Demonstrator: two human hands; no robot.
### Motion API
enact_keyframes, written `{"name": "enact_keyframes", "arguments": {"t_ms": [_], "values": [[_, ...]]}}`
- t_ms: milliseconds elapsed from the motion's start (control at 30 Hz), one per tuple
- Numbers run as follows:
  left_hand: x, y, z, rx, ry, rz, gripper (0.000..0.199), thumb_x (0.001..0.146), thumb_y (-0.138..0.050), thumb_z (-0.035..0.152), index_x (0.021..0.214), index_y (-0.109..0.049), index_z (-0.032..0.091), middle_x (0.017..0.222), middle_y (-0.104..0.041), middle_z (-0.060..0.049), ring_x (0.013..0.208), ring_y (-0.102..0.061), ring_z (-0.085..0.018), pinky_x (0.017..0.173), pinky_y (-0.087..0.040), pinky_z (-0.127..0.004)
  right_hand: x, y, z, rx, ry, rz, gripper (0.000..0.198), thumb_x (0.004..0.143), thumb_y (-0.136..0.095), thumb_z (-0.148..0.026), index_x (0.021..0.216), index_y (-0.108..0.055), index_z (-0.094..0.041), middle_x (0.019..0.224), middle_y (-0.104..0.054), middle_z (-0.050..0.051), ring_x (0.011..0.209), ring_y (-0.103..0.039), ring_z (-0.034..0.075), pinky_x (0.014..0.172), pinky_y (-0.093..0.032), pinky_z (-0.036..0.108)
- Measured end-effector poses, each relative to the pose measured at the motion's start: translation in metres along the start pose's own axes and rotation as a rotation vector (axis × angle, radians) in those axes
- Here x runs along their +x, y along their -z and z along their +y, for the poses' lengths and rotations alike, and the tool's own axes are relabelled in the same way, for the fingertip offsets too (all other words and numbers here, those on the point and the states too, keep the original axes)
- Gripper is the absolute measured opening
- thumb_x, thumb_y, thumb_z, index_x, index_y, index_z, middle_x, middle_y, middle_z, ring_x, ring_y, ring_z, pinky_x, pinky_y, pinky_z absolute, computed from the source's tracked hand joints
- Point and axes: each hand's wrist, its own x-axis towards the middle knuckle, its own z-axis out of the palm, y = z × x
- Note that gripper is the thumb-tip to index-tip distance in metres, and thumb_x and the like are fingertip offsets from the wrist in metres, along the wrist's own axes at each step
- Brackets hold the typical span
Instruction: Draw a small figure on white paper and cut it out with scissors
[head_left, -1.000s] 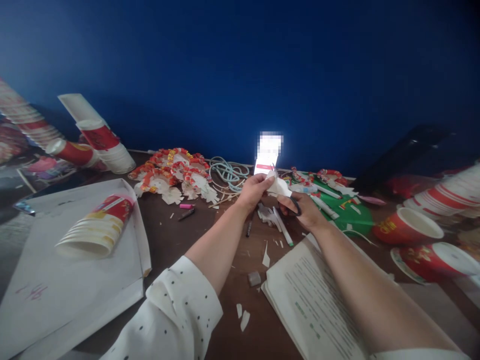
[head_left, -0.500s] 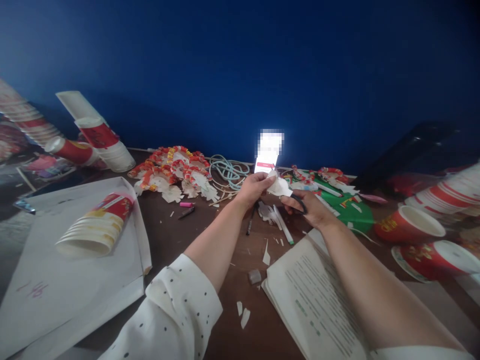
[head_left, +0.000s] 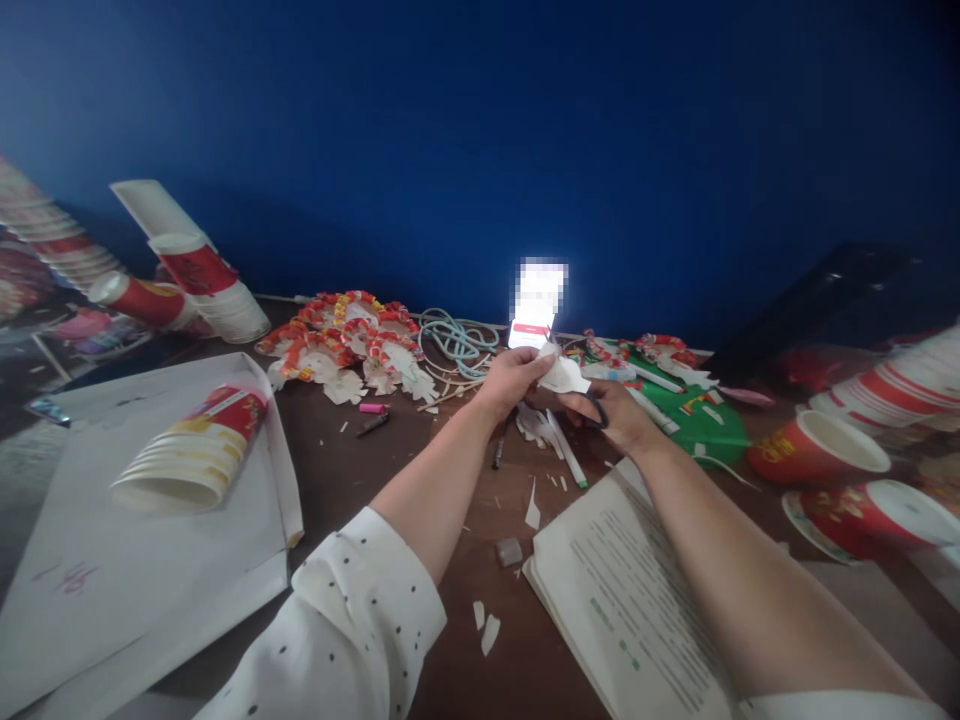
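Observation:
Between my two hands is a small white paper piece [head_left: 564,374], partly cut to a shape. My left hand [head_left: 514,376] pinches it at its left edge, thumb on top. On the right, my right hand [head_left: 609,412] is closed around scissors [head_left: 598,411] with dark handles; their blades are mostly hidden behind the paper. Just beyond the paper, a phone [head_left: 537,305] with a bright screen leans against the blue wall. Under my hands lie more white cut paper [head_left: 534,426] and a white marker [head_left: 567,452].
Red-and-white paper cut-outs [head_left: 352,345] are heaped at the back left, beside a pale blue cord [head_left: 459,340]. Paper cups [head_left: 191,445] lie on a white box lid [head_left: 82,540]. A stack of printed sheets [head_left: 626,585] sits under my right forearm. Red cups [head_left: 825,447] stand at right.
The white paper has tilted slightly and shifted a little to the right and down. My right hand and the scissors have turned a little; everything on the table stays put.

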Motion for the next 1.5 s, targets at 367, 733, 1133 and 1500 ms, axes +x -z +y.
{"name": "enact_keyframes", "arguments": {"t_ms": [367, 733, 1133, 1500], "values": [[-0.002, -0.003, 0.003, -0.026, 0.017, 0.023, 0.036, 0.070, -0.078, 0.044, 0.065, -0.057, 0.015, 0.052, -0.048, 0.003, 0.044, -0.038, -0.005, 0.045, -0.025, -0.021, -0.004, -0.006, -0.013, -0.040, -0.015, 0.038, 0.046, 0.065, -0.075, -0.063, 0.055, -0.061, -0.020, 0.053, -0.056, 0.001, 0.054, -0.047, 0.015, 0.054, -0.036, 0.030], [-0.002, -0.003, 0.003, -0.026, 0.006, 0.018, 0.035, 0.070, -0.077, 0.045, 0.067, -0.059, 0.015, 0.053, -0.048, 0.003, 0.044, -0.038, -0.005, 0.045, -0.026, -0.022, -0.001, -0.006, -0.001, -0.041, 0.023, 0.070, 0.045, 0.068, -0.073, -0.059, 0.051, -0.057, -0.021, 0.050, -0.053, 0.000, 0.053, -0.044, 0.014, 0.053, -0.032, 0.030], [0.001, 0.001, 0.001, -0.033, -0.005, 0.007, 0.031, 0.072, -0.076, 0.042, 0.070, -0.060, 0.015, 0.054, -0.048, 0.003, 0.046, -0.039, -0.006, 0.047, -0.026, -0.022, -0.001, -0.007, -0.002, -0.055, 0.029, 0.060, 0.045, 0.072, -0.069, -0.058, 0.050, -0.055, -0.021, 0.050, -0.051, 0.000, 0.052, -0.043, 0.013, 0.054, -0.032, 0.030], [0.003, 0.003, -0.003, -0.040, -0.030, -0.004, 0.033, 0.071, -0.077, 0.043, 0.069, -0.059, 0.015, 0.055, -0.050, 0.002, 0.046, -0.041, -0.006, 0.046, -0.027, -0.023, -0.001, -0.008, -0.003, -0.002, 0.023, 0.053, 0.041, 0.072, -0.072, -0.053, 0.053, -0.057, -0.020, 0.050, -0.052, -0.001, 0.050, -0.043, 0.012, 0.053, -0.031, 0.030]]}}
